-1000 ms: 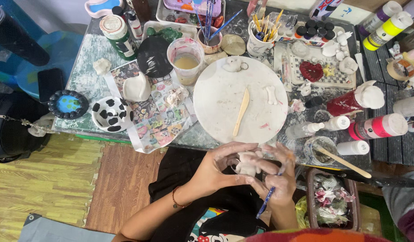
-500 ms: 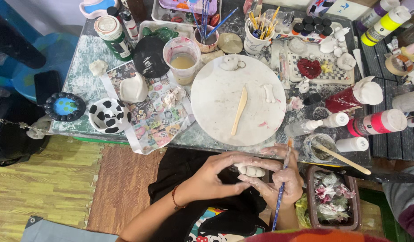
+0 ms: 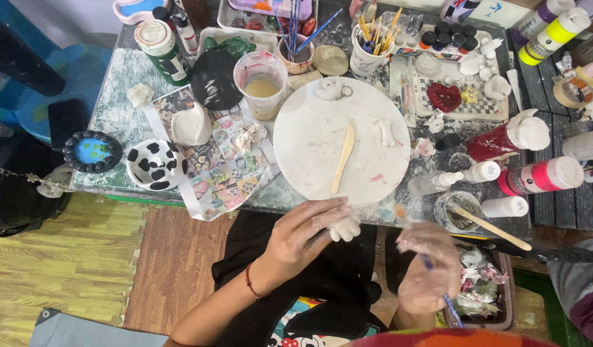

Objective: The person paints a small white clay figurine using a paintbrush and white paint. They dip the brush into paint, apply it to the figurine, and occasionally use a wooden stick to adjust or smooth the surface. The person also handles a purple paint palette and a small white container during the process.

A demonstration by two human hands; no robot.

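Observation:
My left hand holds a small white clay figure just below the edge of the round white board. My right hand, blurred and dusted with clay, is apart from it on the right and grips a thin blue-handled brush that points down. On the board lie a wooden modelling stick, a small bone-shaped clay piece and a little clay figure at the top rim.
The table is crowded: a cup of murky water, a spotted bowl, a black lid, paint bottles at right, brush cups at the back, a small pot with a stick. A box of scraps sits by my right hand.
My hands have parted. The right hand moved right and down with the brush, away from the clay figure, which stays in my left hand. The view shifted slightly.

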